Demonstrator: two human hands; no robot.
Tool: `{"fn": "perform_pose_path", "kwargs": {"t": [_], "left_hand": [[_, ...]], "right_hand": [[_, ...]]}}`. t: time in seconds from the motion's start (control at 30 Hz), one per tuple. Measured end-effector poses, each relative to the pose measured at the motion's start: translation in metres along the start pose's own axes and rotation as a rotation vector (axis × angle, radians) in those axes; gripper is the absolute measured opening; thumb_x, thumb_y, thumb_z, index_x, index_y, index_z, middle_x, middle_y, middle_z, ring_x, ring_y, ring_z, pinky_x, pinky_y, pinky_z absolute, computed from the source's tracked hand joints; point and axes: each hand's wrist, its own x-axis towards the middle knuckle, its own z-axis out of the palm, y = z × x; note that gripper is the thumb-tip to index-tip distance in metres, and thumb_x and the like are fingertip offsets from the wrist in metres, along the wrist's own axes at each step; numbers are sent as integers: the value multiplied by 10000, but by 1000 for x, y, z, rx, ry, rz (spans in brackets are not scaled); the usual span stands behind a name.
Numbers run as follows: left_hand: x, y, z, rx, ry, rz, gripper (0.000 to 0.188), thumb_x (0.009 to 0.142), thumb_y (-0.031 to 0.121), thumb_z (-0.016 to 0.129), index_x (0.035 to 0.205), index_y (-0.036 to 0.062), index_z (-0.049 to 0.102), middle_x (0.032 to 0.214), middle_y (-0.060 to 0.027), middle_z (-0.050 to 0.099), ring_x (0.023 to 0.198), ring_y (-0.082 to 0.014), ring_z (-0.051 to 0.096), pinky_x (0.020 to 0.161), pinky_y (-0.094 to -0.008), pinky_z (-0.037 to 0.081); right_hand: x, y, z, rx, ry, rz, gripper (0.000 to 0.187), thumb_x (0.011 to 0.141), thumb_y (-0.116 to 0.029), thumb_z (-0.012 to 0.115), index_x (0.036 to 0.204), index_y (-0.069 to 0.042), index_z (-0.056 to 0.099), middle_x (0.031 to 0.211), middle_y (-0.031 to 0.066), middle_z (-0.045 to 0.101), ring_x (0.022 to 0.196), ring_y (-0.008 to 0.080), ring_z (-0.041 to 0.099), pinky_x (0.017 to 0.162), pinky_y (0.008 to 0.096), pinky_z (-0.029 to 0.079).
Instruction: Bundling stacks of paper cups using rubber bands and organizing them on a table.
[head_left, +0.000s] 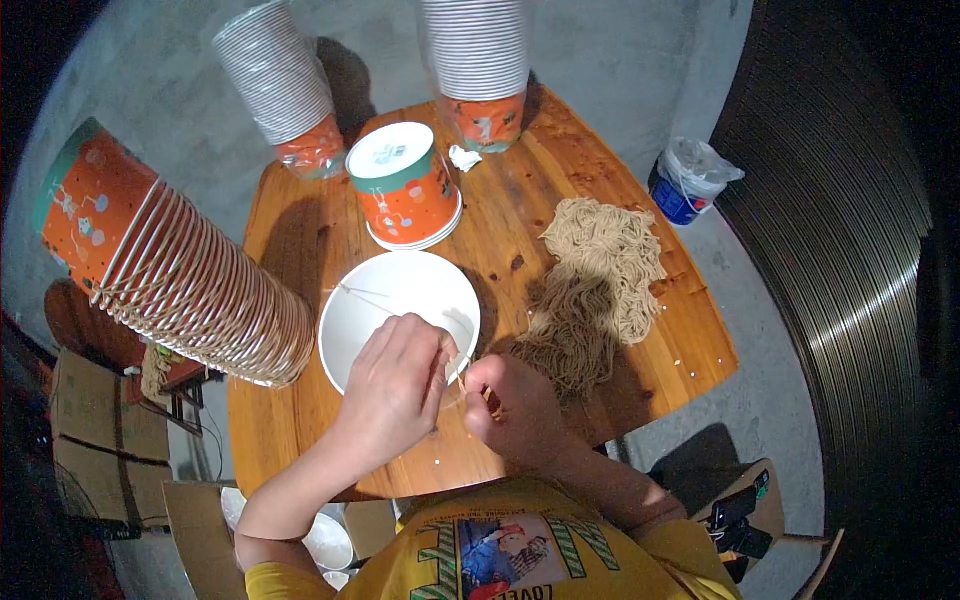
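A white paper bucket (405, 280) stands in front of me, its round mouth facing up at me. A thin tan cord (362, 294) passes through its left wall and runs across the inside. At the bucket's near right rim, my left hand (395, 375) is closed, its fingertips pinching the cord. Close beside it on the right, my right hand (515, 408) is curled, with thumb and forefinger pressed on the cord's end. The fingers partly hide the cord and the near rim. Right of my hands lies a heap of loose tan cords (605, 260).
A leaning stack of orange buckets with cord handles (200, 270) stands at the left. Upturned orange buckets (405, 195) sit behind the white one. Two plastic-wrapped stacks, one left (275, 75) and one right (478, 60), stand at the back of the wooden table (470, 470).
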Motion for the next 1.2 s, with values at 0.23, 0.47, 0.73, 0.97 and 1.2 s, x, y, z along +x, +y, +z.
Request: {"fn": "perform_pose_path", "kwargs": {"t": [0.23, 0.47, 0.73, 0.97, 1.2], "left_hand": [[-1, 4, -4, 230, 18, 108, 219, 682, -1, 613, 865, 52, 504, 784, -110, 478, 779, -288, 502, 680, -374, 370], [-23, 0, -3, 76, 332, 48, 187, 756, -15, 595, 922, 47, 535, 821, -112, 525, 747, -290, 508, 662, -378, 386], [-72, 34, 38, -920, 253, -722, 206, 910, 139, 539, 1087, 35, 554, 867, 2, 563, 730, -52, 477, 624, -196, 395], [-61, 32, 47, -1580, 202, -966, 137, 898, 144, 563, 994, 50, 589, 828, 28, 583, 676, -34, 469, 588, -161, 368], [-51, 38, 37, -1652, 173, -1063, 78, 880, 121, 576, 920, 58, 597, 789, 22, 589, 705, -54, 522, 662, -169, 397]], "right_hand": [[0, 0, 11, -89, 52, -73, 178, 719, -13, 593, 856, -75, 498, 715, 81, 530, 619, 221, 547, 562, 340, 458], [-17, 1, 8, 30, 21, 50, 227, 757, -32, 616, 937, -57, 480, 862, 98, 554, 724, 248, 571, 620, 340, 481], [-23, -3, 2, -125, 58, -181, 158, 744, -34, 634, 852, -69, 524, 885, 75, 591, 775, 243, 582, 688, 347, 489], [-29, -2, -1, -268, -57, -261, 113, 725, -47, 651, 779, -75, 556, 865, 50, 601, 805, 240, 581, 701, 338, 499], [-28, -3, -4, -261, -58, -358, 250, 716, -39, 656, 932, -79, 536, 880, 60, 586, 805, 250, 582, 681, 357, 508]]}}
